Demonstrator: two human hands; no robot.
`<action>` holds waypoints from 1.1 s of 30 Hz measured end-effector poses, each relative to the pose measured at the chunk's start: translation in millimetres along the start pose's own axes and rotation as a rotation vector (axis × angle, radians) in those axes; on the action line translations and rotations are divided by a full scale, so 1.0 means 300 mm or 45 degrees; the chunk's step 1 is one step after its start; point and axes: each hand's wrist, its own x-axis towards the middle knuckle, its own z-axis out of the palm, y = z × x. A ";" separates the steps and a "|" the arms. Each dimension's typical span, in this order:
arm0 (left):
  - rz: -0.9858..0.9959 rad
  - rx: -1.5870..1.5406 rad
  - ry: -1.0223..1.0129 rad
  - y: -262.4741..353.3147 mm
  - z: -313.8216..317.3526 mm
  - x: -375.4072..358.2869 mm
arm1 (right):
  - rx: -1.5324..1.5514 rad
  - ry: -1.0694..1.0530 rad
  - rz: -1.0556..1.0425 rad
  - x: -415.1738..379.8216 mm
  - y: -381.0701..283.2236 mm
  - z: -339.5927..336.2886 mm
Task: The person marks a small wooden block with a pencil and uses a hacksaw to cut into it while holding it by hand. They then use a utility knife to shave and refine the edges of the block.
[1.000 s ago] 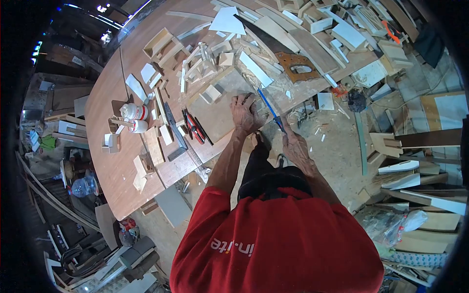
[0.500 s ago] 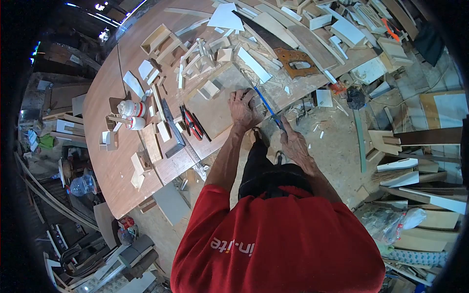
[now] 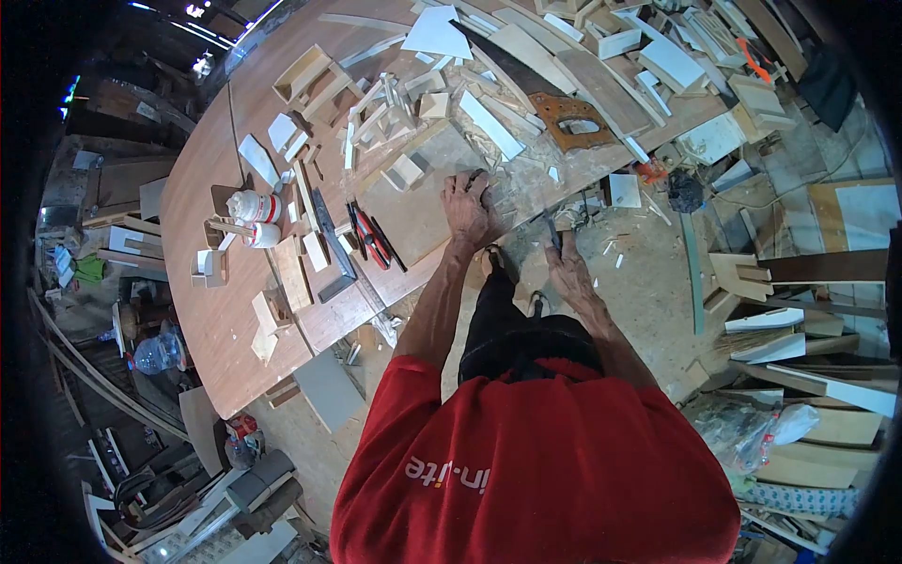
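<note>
Gripping a slim tool (image 3: 554,231), the fingers of the right hand (image 3: 571,274) are closed around its near end, above the floor (image 3: 629,282) just off the tabletop's edge. The tool looks narrow, dark and straight, with a dull grey tint towards its far end; seen nearly end-on, its exact shape is hard to tell. It points away from the red shirt (image 3: 536,451), tilted slightly to the left, and stands apart from the left hand.

The left hand (image 3: 467,209) rests palm down at the near edge of the tabletop (image 3: 216,320), over a flat, pale brown board (image 3: 423,205). Its fingers are bent and slightly spread; whether they pin something small beneath them I cannot tell.

Left of that hand lie red-and-black pliers (image 3: 372,242), with dark slender tools close beside them, then a long blue-grey metal bar (image 3: 331,246). A small pale wooden piece (image 3: 404,173) sits on the board, beyond the pliers. Two white containers (image 3: 256,209) with red markings stand farther left.

Beyond the hands, pale offcuts and a long white strip (image 3: 491,125) lie among shavings. Farther on are a handsaw (image 3: 569,122) with a brown wooden handle and dark blade, an open wooden frame (image 3: 312,80) and an angular white panel (image 3: 437,33).
</note>
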 end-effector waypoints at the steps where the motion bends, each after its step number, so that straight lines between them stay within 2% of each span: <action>1: -0.022 0.002 0.000 0.005 0.000 -0.001 | 0.057 -0.019 0.003 -0.003 0.001 -0.006; 9: -0.037 -0.026 0.029 0.018 0.003 0.002 | 0.228 -0.115 0.083 0.020 0.057 -0.018; 11: -0.037 -0.078 0.037 0.015 0.003 0.002 | 0.082 0.017 -0.111 0.017 0.080 0.002; 12: -0.039 -0.068 0.043 0.013 0.002 0.000 | 0.087 0.011 -0.120 0.017 0.077 0.003; 14: -0.042 -0.089 0.045 0.013 0.006 -0.001 | 0.307 -0.152 0.102 0.017 0.074 0.002; 16: -0.035 -0.072 0.040 -0.003 0.014 -0.004 | 0.356 -0.221 0.165 0.007 0.040 -0.015; 18: -0.028 -0.057 0.032 -0.005 0.015 -0.002 | 0.198 -0.004 -0.190 0.010 0.057 0.005; 27: -0.008 -0.060 0.020 -0.002 0.007 -0.008 | -0.180 -0.144 -0.243 0.027 -0.012 -0.035; 33: 0.039 -0.093 0.073 -0.008 0.013 -0.006 | -0.252 -0.068 -0.290 -0.001 -0.016 -0.026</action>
